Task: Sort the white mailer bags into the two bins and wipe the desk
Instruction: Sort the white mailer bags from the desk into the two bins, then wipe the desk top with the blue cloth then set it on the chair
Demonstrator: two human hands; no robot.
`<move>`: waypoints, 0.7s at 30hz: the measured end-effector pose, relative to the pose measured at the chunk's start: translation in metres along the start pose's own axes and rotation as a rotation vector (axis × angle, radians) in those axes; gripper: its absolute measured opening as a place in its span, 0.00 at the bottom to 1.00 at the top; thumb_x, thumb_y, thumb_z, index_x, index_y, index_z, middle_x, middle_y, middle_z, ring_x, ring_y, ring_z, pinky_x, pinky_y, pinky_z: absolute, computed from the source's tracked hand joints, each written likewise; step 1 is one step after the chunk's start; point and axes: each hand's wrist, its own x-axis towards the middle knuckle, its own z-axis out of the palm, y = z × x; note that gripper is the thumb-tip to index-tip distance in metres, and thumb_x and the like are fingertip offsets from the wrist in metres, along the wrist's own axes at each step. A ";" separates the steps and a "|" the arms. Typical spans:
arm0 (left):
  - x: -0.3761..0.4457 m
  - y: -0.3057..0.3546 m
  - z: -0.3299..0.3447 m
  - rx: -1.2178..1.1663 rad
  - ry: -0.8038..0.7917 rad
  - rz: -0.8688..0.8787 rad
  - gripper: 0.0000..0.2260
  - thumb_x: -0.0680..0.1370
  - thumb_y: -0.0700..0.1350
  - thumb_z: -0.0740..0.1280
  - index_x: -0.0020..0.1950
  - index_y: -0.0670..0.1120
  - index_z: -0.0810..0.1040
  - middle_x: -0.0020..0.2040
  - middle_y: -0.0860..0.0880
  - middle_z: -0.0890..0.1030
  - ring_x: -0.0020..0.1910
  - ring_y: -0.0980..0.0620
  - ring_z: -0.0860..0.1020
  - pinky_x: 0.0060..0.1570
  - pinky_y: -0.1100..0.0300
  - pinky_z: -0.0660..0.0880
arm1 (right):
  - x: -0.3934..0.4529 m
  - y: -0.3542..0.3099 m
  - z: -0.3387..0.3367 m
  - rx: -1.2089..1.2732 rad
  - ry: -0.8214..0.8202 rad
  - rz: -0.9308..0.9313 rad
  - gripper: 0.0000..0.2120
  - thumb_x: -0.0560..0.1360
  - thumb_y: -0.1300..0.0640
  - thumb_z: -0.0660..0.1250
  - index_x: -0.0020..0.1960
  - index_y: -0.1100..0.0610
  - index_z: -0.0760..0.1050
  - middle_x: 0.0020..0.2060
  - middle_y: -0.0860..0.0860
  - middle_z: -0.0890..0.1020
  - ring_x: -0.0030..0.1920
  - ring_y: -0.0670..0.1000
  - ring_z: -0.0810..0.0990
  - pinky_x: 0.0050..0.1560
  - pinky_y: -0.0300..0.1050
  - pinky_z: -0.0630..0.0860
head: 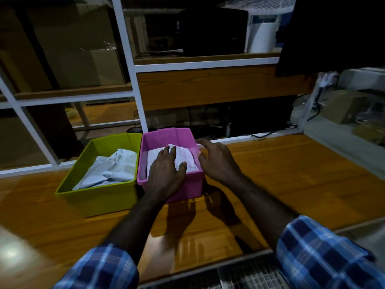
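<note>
nearest us are our two checked blue sleeves (325, 253), and from them our forearms reach forward over the glossy wooden desk (291, 174). our left hand (166, 174) lies flat, fingers spread and straight, pressing down on the white bag (184, 157) inside the pink bin (166, 138); it pinches nothing. our right hand (216, 159) hovers just beside the bin's right rim, fingers loosely apart and lightly bent, holding nothing that we can see. so the bag sits directly under the left hand, which is the nearer one, and to the left of the right hand; its long side seems to run across the bin, though the hand hides much of it. the bag looks thin, crinkled and slippery, the bin smooth hard plastic with straight walls. touching it on the left stands the green bin (98, 197), holding more crumpled white bags (108, 170). beyond them rise white shelf frames (129, 59) and dim cardboard boxes (79, 42). we see no cloth for wiping.
</note>
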 end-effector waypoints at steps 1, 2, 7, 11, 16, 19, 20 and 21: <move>-0.004 0.001 0.000 -0.014 -0.016 0.014 0.29 0.78 0.54 0.59 0.76 0.43 0.60 0.76 0.44 0.62 0.75 0.46 0.58 0.73 0.52 0.57 | -0.007 0.000 -0.001 -0.005 0.012 0.025 0.20 0.78 0.54 0.61 0.70 0.48 0.69 0.60 0.56 0.78 0.55 0.55 0.78 0.53 0.47 0.76; -0.007 0.001 0.000 -0.024 -0.029 0.029 0.30 0.77 0.56 0.58 0.76 0.44 0.60 0.76 0.44 0.62 0.75 0.46 0.58 0.73 0.52 0.57 | -0.014 -0.002 -0.002 -0.008 0.021 0.048 0.21 0.77 0.55 0.61 0.70 0.48 0.68 0.61 0.56 0.78 0.58 0.55 0.76 0.55 0.48 0.75; -0.022 0.001 0.003 -0.061 -0.073 0.139 0.28 0.79 0.51 0.62 0.77 0.44 0.60 0.77 0.44 0.60 0.76 0.47 0.56 0.74 0.53 0.54 | -0.050 -0.008 -0.008 -0.064 0.074 0.086 0.21 0.78 0.59 0.62 0.70 0.52 0.69 0.63 0.54 0.77 0.63 0.54 0.73 0.59 0.48 0.73; -0.030 0.013 0.018 -0.085 -0.151 0.234 0.28 0.78 0.52 0.61 0.75 0.44 0.61 0.76 0.42 0.61 0.76 0.44 0.56 0.73 0.51 0.55 | -0.085 0.001 -0.023 -0.152 0.098 0.125 0.21 0.79 0.58 0.61 0.72 0.53 0.67 0.66 0.51 0.75 0.66 0.52 0.70 0.59 0.42 0.69; -0.053 0.053 0.046 -0.093 -0.230 0.361 0.31 0.75 0.55 0.58 0.75 0.42 0.61 0.75 0.39 0.62 0.74 0.41 0.58 0.72 0.48 0.58 | -0.139 0.032 -0.055 -0.247 0.129 0.242 0.21 0.79 0.59 0.61 0.72 0.55 0.68 0.67 0.52 0.75 0.67 0.55 0.70 0.60 0.47 0.71; -0.070 0.082 0.064 -0.096 -0.291 0.436 0.29 0.79 0.54 0.59 0.77 0.44 0.57 0.77 0.42 0.56 0.76 0.43 0.53 0.73 0.49 0.56 | -0.175 0.052 -0.082 -0.296 0.184 0.326 0.21 0.79 0.59 0.62 0.71 0.55 0.68 0.66 0.53 0.75 0.66 0.54 0.71 0.61 0.47 0.71; -0.076 0.093 0.069 -0.092 -0.301 0.465 0.29 0.80 0.54 0.60 0.77 0.45 0.56 0.78 0.43 0.55 0.76 0.44 0.52 0.73 0.49 0.56 | -0.188 0.058 -0.092 -0.307 0.205 0.354 0.21 0.79 0.59 0.62 0.71 0.55 0.68 0.66 0.53 0.75 0.66 0.54 0.70 0.61 0.47 0.71; -0.082 0.104 0.075 -0.089 -0.308 0.495 0.29 0.80 0.54 0.59 0.77 0.45 0.55 0.78 0.44 0.54 0.77 0.45 0.52 0.73 0.48 0.56 | -0.201 0.065 -0.102 -0.316 0.220 0.382 0.21 0.79 0.59 0.61 0.71 0.56 0.68 0.66 0.53 0.75 0.66 0.54 0.70 0.60 0.47 0.71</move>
